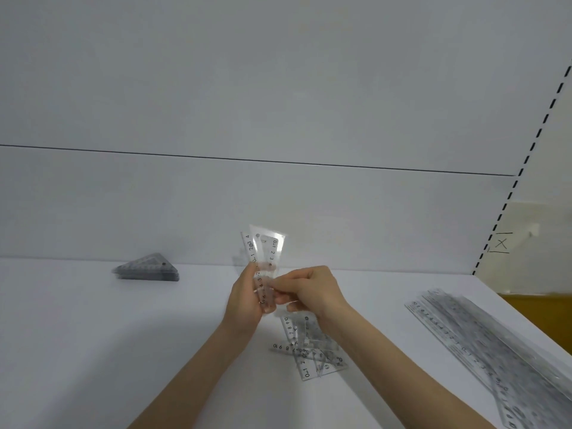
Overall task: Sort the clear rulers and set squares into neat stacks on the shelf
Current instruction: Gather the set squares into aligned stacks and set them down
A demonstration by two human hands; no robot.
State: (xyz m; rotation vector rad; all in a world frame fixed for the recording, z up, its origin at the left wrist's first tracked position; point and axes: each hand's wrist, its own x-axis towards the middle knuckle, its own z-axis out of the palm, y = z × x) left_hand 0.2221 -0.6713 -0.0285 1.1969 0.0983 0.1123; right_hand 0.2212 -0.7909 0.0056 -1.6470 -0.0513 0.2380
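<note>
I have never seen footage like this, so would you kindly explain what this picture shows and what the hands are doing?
There is no machine here: a person wears a camera on the head, so this one picture looks down at their own bare hands. The left hand grips, and the right hand pinches, a few clear set squares held upright above a white shelf. On it lie a triangle stack at the far left, a loose pile under the hands, and long rulers at the right.

Clear set squares (264, 261) held upright, triangle stack (147, 269) left, rulers (483, 342) right
</note>
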